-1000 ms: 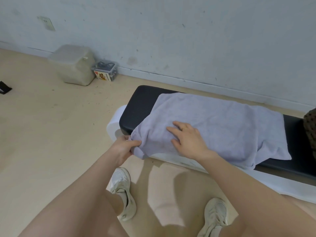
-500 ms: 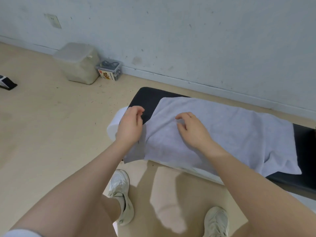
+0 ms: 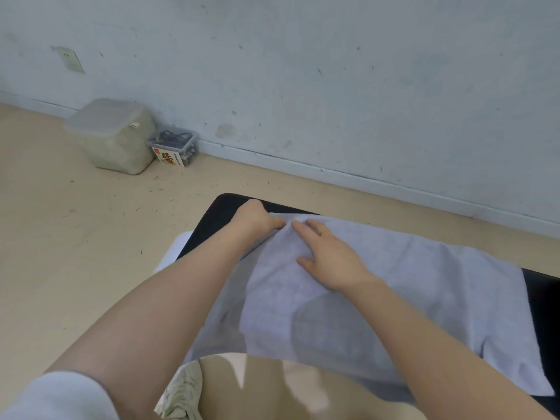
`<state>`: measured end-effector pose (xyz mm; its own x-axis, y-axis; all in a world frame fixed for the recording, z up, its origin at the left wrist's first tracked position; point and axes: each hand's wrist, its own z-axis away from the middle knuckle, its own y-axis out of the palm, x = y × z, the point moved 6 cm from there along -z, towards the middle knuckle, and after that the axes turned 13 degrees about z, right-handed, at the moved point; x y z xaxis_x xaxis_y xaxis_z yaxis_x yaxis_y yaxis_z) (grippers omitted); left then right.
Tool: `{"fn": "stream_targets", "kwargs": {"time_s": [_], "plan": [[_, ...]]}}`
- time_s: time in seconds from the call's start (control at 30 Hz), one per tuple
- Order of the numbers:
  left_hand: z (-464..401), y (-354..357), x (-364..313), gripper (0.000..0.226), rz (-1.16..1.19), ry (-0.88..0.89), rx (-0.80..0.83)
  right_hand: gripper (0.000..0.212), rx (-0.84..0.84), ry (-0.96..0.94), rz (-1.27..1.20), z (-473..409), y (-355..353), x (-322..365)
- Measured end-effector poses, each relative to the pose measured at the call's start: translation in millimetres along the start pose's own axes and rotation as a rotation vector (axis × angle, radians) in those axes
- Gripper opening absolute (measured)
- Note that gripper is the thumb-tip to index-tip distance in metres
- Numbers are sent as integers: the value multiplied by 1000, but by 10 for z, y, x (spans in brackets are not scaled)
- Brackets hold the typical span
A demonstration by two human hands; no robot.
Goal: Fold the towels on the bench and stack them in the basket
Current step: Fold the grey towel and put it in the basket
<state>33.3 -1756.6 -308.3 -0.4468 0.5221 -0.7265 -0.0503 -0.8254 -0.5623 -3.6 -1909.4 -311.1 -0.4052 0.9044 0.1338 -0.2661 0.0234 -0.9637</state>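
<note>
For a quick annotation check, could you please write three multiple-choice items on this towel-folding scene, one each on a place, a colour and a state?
1. Where does the small clear box with the yellow label stand?
A. On the bench
B. On the floor by the wall, beside the larger lidded container
C. In the person's lap

2. What colour is the towel?
A. Pale lavender-grey
B. Dark green
C. Bright red

3. What is the right hand doing?
A. Lifting the towel into the air
B. Resting off the bench
C. Lying flat, fingers spread, on the towel

Answers:
1 B: the small clear box sits on the floor against the wall next to the lidded container.
2 A: the towel spread on the black bench is pale lavender-grey.
3 C: the right hand lies open on the cloth, while the left hand pinches its far edge.
</note>
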Motion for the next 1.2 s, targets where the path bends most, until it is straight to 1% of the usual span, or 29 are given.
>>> {"fn": "stream_targets", "kwargs": {"time_s": [0.03, 0.1, 0.17, 0.2, 0.23, 0.27, 0.3, 0.33, 0.37, 0.4, 0.43, 0.47, 0.53, 0.6, 0.67, 0.7, 0.73, 0.8, 0.9, 0.93, 0.97, 1.03, 1.07, 1.1, 1.13, 1.17, 1.2], "plan": [[-7, 2, -10, 33, 65, -40, 60, 71, 5, 4, 9, -2, -4, -16], [14, 13, -66, 23, 356, -63, 207, 79, 8, 19, 34, -3, -27, -48], [22, -27, -152, 21, 671, 2, 303, 85, 12, 24, 46, -3, -60, -68], [17, -71, -180, 21, 763, 50, 323, 86, 15, 19, 45, -2, -75, -71], [17, -118, -201, 20, 799, 95, 337, 87, 15, 12, 46, -1, -89, -73], [4, -162, -213, 18, 773, 138, 345, 88, 16, 8, 50, 0, -99, -75], [-9, -213, -220, 14, 670, 183, 341, 88, 19, 8, 55, 0, -103, -79], [-34, -273, -221, 9, 478, 233, 325, 87, 26, 14, 58, 1, -102, -82], [-61, -328, -219, 8, 234, 274, 313, 87, 35, 25, 59, 0, -98, -85], [-93, -371, -202, 11, -9, 295, 316, 85, 45, 36, 59, -1, -93, -88], [-133, -407, -164, 15, -208, 287, 331, 82, 54, 42, 62, -6, -84, -91], [-176, -449, -118, 17, -352, 257, 350, 77, 65, 43, 69, -11, -75, -94], [-237, -521, -34, 18, -532, 163, 398, 66, 95, 42, 82, -15, -54, -110], [-258, -558, 36, 16, -640, 89, 459, 62, 127, 44, 77, -19, -35, -123], [-266, -576, 76, 11, -675, 78, 488, 63, 151, 59, 66, -51, -29, -124], [-286, -583, 77, 10, -690, 107, 482, 62, 154, 78, 59, -76, -34, -116], [-310, -593, 59, 9, -697, 162, 452, 60, 151, 101, 59, -106, -41, -104], [-340, -619, -20, 11, -611, 310, 321, 56, 133, 134, 93, -168, -61, -41], [-369, -691, -120, 14, -250, 441, 143, 55, 90, 96, 161, -226, -70, 99], [-379, -720, -142, 16, -212, 468, 104, 55, 92, 87, 169, -235, -51, 112], [-413, -769, -154, 18, -262, 488, 46, 55, 97, 93, 171, -241, -31, 103], [-444, -839, -162, 26, -616, 537, -107, 58, 100, 142, 175, -236, 5, 40], [-467, -861, -156, 31, -774, 592, -219, 60, 96, 165, 186, -231, 17, 8], [-455, -851, -174, 35, -867, 678, -324, 62, 86, 182, 199, -225, 20, -10], [-414, -817, -184, 35, -899, 745, -386, 64, 75, 193, 209, -222, 18, -14], [-366, -801, -187, 34, -874, 812, -473, 65, 66, 203, 217, -221, 17, -10], [-381, -780, -139, 34, -822, 786, -475, 66, 67, 215, 223, -224, 18, -4]]}}
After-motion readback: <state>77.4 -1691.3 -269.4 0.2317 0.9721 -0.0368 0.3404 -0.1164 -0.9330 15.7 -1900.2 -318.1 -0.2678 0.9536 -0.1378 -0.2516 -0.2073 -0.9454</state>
